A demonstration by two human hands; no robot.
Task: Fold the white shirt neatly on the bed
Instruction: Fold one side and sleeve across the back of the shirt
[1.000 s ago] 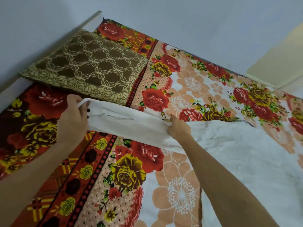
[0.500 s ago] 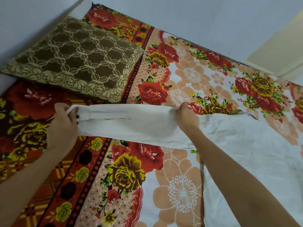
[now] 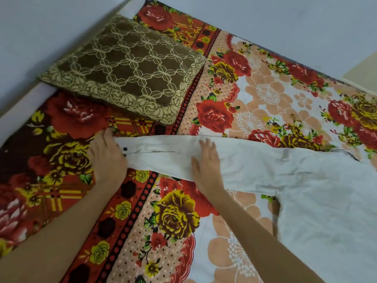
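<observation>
The white shirt lies spread on the floral bedsheet, its body at the right. One long sleeve stretches flat to the left, with two dark buttons at the cuff. My left hand rests flat on the cuff end, fingers spread. Flat on the sleeve's middle, palm down, lies my right hand. Neither hand grips the cloth.
A brown patterned pillow lies at the head of the bed, just beyond the sleeve. A pale wall borders the bed at the left and back. The bed frame's edge runs along the left.
Both hands held the sleeve lifted and pinched before; now the sleeve lies flat on the bed and both hands press on it with open palms.
</observation>
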